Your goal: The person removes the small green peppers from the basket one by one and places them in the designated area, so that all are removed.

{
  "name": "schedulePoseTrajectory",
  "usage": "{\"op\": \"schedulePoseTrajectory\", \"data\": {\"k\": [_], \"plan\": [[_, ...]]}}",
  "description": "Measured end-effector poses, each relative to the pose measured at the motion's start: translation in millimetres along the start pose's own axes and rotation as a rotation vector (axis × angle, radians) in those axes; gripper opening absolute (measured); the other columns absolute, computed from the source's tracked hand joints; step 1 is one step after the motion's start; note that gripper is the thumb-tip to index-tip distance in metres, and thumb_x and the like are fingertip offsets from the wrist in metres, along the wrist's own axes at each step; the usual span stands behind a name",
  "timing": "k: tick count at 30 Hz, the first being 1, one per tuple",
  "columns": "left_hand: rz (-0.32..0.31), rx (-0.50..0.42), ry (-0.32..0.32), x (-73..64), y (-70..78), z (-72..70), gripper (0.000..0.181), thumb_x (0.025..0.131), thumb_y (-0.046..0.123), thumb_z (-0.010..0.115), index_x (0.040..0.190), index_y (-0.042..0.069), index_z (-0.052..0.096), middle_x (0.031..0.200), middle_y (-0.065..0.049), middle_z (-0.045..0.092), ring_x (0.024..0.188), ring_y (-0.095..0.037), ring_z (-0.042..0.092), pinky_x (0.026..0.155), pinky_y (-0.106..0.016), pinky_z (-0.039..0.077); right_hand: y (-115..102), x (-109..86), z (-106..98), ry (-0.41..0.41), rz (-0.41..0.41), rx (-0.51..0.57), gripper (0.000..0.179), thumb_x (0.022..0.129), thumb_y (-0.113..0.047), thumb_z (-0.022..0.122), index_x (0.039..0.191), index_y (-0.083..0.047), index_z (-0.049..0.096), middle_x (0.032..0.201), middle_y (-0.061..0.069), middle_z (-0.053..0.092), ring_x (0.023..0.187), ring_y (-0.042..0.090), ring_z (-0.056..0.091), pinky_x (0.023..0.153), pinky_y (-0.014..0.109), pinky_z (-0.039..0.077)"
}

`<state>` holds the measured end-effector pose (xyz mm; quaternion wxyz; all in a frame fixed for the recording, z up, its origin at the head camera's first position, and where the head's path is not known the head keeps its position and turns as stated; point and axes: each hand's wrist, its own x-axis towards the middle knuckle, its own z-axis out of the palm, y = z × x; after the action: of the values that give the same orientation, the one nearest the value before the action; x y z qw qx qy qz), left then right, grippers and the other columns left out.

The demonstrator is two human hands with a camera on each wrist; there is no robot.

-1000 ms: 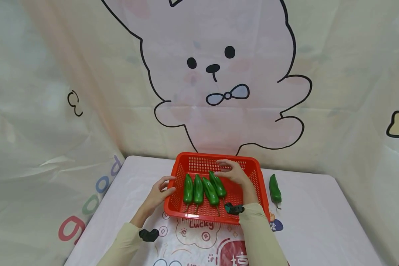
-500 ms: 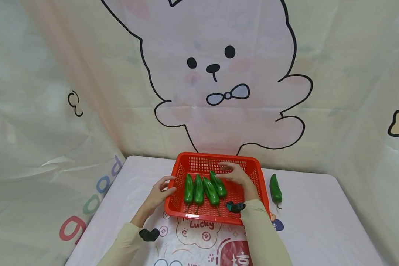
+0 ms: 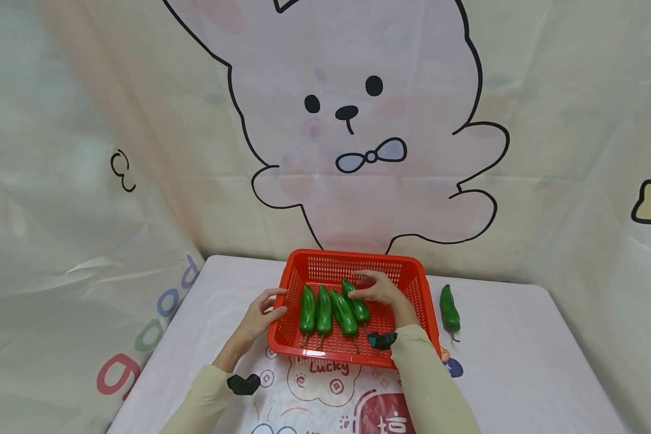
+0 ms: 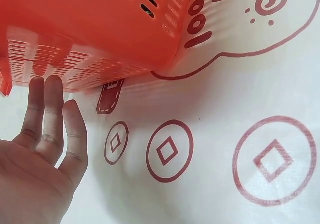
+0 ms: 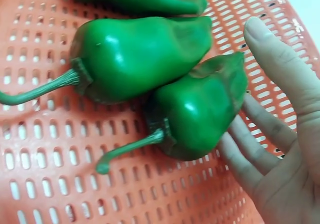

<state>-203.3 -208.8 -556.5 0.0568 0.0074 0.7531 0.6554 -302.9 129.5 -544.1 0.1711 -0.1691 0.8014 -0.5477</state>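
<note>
Several green peppers lie side by side in a red plastic basket (image 3: pixel 331 354), stems toward the near side. My right hand (image 3: pixel 380 290) reaches into the basket over the tip of the rightmost pepper (image 3: pixel 360 312). In the right wrist view, that pepper (image 5: pixel 197 109) lies against its neighbour (image 5: pixel 140 57); my thumb (image 5: pixel 280 59) is spread away above it and my other fingers extend beside and partly behind it. My left hand (image 3: pixel 257 316) is at the basket's left side. The left wrist view shows its fingers (image 4: pixel 53 104) extended, tips right at the slotted basket wall (image 4: pixel 75 67).
Another green pepper (image 3: pixel 449 310) lies on the white tablecloth (image 3: pixel 499 361) to the right of the basket. Printed red drawings and lettering cover the cloth in front. A cartoon backdrop (image 3: pixel 358 205) hangs right behind the table.
My right hand first shifts slightly right, then comes down a little closer over the rightmost pepper. The left hand, basket and peppers stay in place.
</note>
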Motion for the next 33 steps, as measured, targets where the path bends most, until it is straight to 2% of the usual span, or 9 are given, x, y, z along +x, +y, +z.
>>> {"op": "schedulePoseTrajectory", "data": {"k": [3, 8, 15, 21, 33], "plan": [[-0.004, -0.005, 0.002, -0.3, -0.2, 0.9, 0.044, 0.097, 0.012, 0.071, 0.138, 0.018, 0.058, 0.132, -0.017, 0.058, 0.113, -0.038, 0.062, 0.084, -0.048, 0.058, 5.3, 2.2, 1.6, 0.003, -0.012, -0.020, 0.058, 0.089, -0.011, 0.081, 0.141, 0.001, 0.057, 0.133, 0.027, 0.056, 0.121, 0.044, 0.055, 0.088, 0.049, 0.056], [-0.008, -0.015, -0.006, -0.1, -0.3, 0.4, 0.043, 0.097, 0.010, 0.069, 0.138, 0.018, 0.057, 0.132, -0.019, 0.057, 0.114, -0.041, 0.061, 0.084, -0.048, 0.058, 9.4, 5.3, 6.8, 0.002, -0.031, -0.044, 0.057, 0.087, -0.010, 0.082, 0.138, 0.001, 0.059, 0.130, 0.025, 0.059, 0.118, 0.043, 0.057, 0.087, 0.049, 0.056], [-0.015, -0.019, -0.013, -0.5, -0.4, -0.3, 0.044, 0.098, 0.010, 0.069, 0.139, 0.017, 0.056, 0.132, -0.020, 0.057, 0.114, -0.042, 0.061, 0.084, -0.049, 0.058, 10.8, 8.6, 12.6, -0.021, -0.007, -0.067, 0.054, 0.086, -0.005, 0.082, 0.136, 0.002, 0.061, 0.122, 0.023, 0.062, 0.110, 0.040, 0.060, 0.080, 0.044, 0.059], [-0.013, -0.017, -0.012, -0.9, 0.0, -0.2, 0.044, 0.098, 0.010, 0.069, 0.140, 0.017, 0.056, 0.131, -0.020, 0.057, 0.113, -0.041, 0.062, 0.083, -0.048, 0.058, 10.5, 10.4, 13.8, -0.013, 0.007, -0.067, 0.052, 0.086, -0.003, 0.081, 0.134, 0.002, 0.062, 0.122, 0.024, 0.062, 0.111, 0.041, 0.060, 0.079, 0.044, 0.060], [-0.006, -0.013, -0.017, -0.7, -1.8, -1.2, 0.045, 0.097, 0.012, 0.070, 0.140, 0.018, 0.056, 0.132, -0.020, 0.057, 0.112, -0.041, 0.062, 0.083, -0.048, 0.058, 7.8, 8.3, 8.7, 0.011, -0.101, -0.043, 0.053, 0.088, 0.001, 0.077, 0.137, 0.005, 0.058, 0.124, 0.028, 0.060, 0.113, 0.046, 0.059, 0.077, 0.046, 0.060]]}}
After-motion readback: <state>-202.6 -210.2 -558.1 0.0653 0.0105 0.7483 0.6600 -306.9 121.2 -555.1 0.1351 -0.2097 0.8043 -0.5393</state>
